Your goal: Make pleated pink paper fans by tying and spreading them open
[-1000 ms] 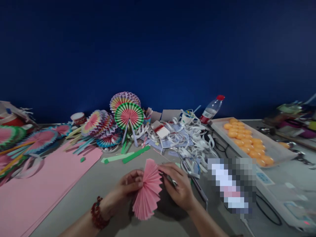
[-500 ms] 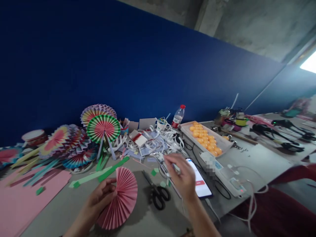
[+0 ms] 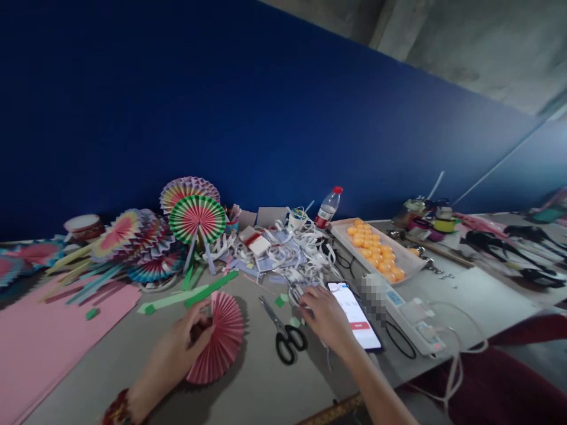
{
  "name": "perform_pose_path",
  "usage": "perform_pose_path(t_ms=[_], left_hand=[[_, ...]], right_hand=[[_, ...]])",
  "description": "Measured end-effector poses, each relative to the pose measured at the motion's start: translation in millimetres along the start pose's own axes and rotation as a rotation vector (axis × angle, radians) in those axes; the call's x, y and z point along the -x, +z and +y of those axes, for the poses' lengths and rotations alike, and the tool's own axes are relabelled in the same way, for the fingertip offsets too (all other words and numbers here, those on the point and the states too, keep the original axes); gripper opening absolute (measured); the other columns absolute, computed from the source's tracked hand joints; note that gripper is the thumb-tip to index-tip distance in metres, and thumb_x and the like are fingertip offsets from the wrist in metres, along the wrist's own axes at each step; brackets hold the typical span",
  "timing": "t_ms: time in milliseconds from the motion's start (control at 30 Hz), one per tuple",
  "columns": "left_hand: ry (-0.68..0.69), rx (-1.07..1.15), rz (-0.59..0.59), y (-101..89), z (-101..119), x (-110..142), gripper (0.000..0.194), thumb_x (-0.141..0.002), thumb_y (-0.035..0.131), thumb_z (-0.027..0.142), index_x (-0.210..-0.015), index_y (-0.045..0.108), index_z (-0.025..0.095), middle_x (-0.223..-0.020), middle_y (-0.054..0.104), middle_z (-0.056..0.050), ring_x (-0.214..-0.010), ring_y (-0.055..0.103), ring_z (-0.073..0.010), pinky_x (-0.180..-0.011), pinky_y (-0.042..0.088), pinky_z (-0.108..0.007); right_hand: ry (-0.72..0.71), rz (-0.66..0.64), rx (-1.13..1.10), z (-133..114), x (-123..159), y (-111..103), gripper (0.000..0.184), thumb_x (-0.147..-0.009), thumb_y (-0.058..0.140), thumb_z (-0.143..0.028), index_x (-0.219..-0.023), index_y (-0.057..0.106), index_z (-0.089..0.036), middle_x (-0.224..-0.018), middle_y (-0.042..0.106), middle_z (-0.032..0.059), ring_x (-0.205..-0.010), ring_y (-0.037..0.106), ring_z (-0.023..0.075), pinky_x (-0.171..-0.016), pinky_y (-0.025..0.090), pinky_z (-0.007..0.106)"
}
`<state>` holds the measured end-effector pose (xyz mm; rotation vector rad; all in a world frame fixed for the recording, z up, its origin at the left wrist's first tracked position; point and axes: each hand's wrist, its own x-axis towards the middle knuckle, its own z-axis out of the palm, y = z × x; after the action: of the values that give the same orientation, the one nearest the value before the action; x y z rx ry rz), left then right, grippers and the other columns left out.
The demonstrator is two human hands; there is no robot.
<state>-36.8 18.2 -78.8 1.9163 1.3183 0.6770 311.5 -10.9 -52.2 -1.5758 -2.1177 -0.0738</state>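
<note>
My left hand (image 3: 183, 341) is closed on a pink pleated paper fan (image 3: 220, 339), pinching it at its inner left edge. The folds spread in a half round over the table. My right hand (image 3: 322, 311) reaches down beside a smartphone (image 3: 358, 319) with a lit screen, fingers apart and bent toward the table. Its fingertips are at the edge of a ring-shaped roll (image 3: 294, 290) that looks like tape; whether they touch it I cannot tell. Between my hands lie black-handled scissors (image 3: 284, 336), blades slightly apart.
Finished paper fans (image 3: 198, 219) stand at the back left, above pink paper sheets (image 3: 39, 336). White strips (image 3: 310, 260) are heaped in the middle. Farther right are a bottle (image 3: 328, 208), a tray (image 3: 414, 267) of orange balls and a power strip (image 3: 410, 319) with cables.
My right hand has come down from above the table to the roll beside the phone. My left hand still holds the pink fan, now tilted slightly differently. The view has shifted a little.
</note>
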Motion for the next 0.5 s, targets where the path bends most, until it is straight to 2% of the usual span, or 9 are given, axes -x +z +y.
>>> perform_pose_path(t_ms=[133,300,400,500], left_hand=[[0.001,-0.070,-0.042,-2.9,0.3,0.2,0.042,-0.092,0.050,0.033,-0.131,0.051,0.020,-0.085,0.070,-0.003,-0.076,0.068,-0.0224,-0.068,0.046,-0.027],[-0.014,-0.190,-0.084,-7.2,2.8,1.9,0.037,-0.092,0.047,0.030,-0.128,0.054,0.021,-0.081,0.069,-0.003,-0.067,0.065,-0.0212,-0.063,0.040,-0.027],[-0.032,-0.266,-0.068,-10.2,6.5,2.7,0.032,-0.090,0.051,0.029,-0.120,0.061,0.024,-0.078,0.069,-0.002,-0.067,0.064,-0.0215,-0.063,0.037,-0.026],[0.015,-0.251,-0.017,-12.1,9.8,1.8,0.022,-0.089,0.054,0.028,-0.106,0.067,0.025,-0.081,0.069,-0.003,-0.071,0.063,-0.0220,-0.064,0.038,-0.027]], right_hand=[[0.032,0.015,-0.083,10.6,-5.4,-14.3,0.014,-0.092,0.055,-0.025,-0.084,0.064,-0.020,-0.081,0.067,0.0030,-0.077,0.063,0.0193,-0.069,0.049,0.029],[0.282,0.037,-0.508,29.3,-9.9,-22.0,0.022,-0.088,0.063,-0.040,-0.081,0.065,-0.020,-0.077,0.068,0.0013,-0.073,0.064,0.0180,-0.067,0.050,0.027],[0.323,0.105,-0.540,39.0,-13.8,-25.0,0.029,-0.089,0.060,-0.047,-0.083,0.063,-0.019,-0.073,0.067,0.0015,-0.069,0.064,0.0176,-0.064,0.051,0.027],[0.340,0.183,-0.527,39.8,-18.1,-31.7,0.032,-0.090,0.057,-0.050,-0.084,0.062,-0.019,-0.071,0.065,0.0017,-0.068,0.062,0.0177,-0.064,0.051,0.028]])
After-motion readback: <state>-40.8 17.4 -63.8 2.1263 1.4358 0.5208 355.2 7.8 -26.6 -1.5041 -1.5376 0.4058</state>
